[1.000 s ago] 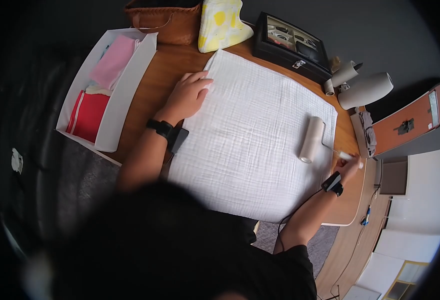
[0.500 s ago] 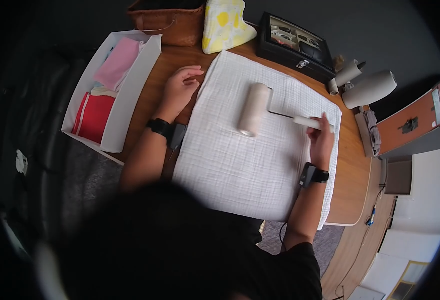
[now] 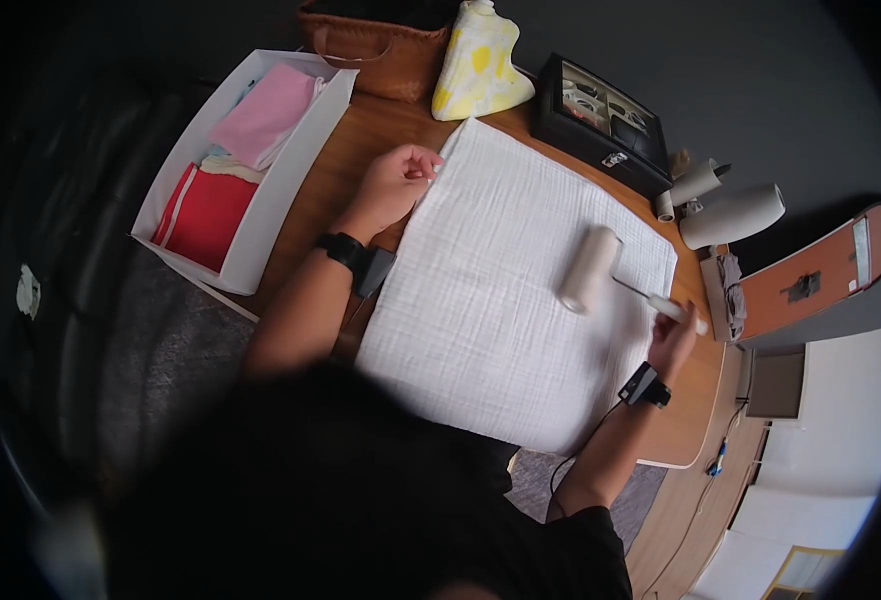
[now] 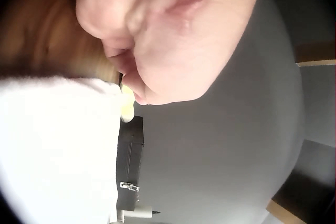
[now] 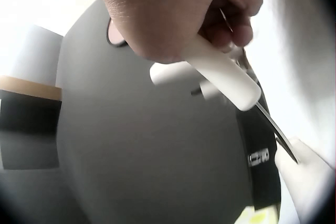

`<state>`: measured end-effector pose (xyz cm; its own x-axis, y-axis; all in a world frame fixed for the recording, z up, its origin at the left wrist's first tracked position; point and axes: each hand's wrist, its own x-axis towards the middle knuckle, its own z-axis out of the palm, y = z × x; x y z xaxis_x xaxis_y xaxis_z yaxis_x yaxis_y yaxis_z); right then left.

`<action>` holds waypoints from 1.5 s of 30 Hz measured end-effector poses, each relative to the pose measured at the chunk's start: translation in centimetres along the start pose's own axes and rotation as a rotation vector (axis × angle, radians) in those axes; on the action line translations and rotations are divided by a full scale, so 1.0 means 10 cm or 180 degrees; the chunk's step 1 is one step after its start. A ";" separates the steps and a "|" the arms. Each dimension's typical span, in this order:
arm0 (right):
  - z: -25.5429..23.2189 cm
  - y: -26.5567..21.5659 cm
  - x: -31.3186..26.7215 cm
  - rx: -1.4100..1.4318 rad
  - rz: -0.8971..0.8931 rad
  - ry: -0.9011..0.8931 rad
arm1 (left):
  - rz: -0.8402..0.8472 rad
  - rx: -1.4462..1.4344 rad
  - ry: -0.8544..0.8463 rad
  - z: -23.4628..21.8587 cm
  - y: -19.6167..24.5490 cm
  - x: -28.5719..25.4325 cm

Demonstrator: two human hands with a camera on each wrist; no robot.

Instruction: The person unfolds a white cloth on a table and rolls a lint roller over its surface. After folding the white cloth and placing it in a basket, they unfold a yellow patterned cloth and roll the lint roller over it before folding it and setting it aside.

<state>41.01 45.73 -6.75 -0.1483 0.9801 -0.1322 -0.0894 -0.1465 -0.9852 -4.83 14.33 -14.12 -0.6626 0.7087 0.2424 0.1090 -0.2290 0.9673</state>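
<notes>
A lint roller with a pale cylinder (image 3: pixel 591 270) on a thin wire frame and a white handle (image 5: pixel 226 74) lies over the right part of a white, crinkled cloth (image 3: pixel 480 310) in the head view. My right hand (image 3: pixel 672 335) grips the handle near the cloth's right edge. In the right wrist view, fingers curl round the handle. My left hand (image 3: pixel 396 188) is beside the cloth's upper left edge, fingers loosely curled and fingertips close to that edge. The left wrist view shows the back of this hand (image 4: pixel 173 35) close up, with most fingers hidden.
A white box (image 3: pixel 290 190) with folded pink and red cloths stands at the left. Along the back are a brown bag (image 3: pixel 390 60), a yellow-and-white cloth item (image 3: pixel 480 75), a black display case (image 3: pixel 600 150) and a grey-white vase (image 3: pixel 735 218). The wooden table (image 3: pixel 675 430) shows at the right.
The roller has swung from the right side to the middle of the cloth and back rightward with my right hand. My left hand has left the cloth's edge, its fingers now more curled.
</notes>
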 end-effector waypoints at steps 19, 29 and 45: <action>1.09 0.25 -1.54 -0.1315 0.0175 -0.1615 | -0.1460 -0.1484 -0.0915 0.07 0.27 -0.03; -0.80 0.01 -0.77 -0.0225 -0.0574 0.0788 | -0.1309 -0.0923 -0.0695 0.22 0.35 -0.12; 1.50 0.21 -1.99 -0.1186 0.0030 -0.1535 | -0.0946 -0.1090 -0.0389 0.11 0.34 -0.08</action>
<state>29.00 23.90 -4.51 -0.5845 0.7950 -0.1625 0.2517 -0.0127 -0.9677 -3.10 13.68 -10.97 -0.5337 0.8456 -0.0144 -0.3367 -0.1968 0.9208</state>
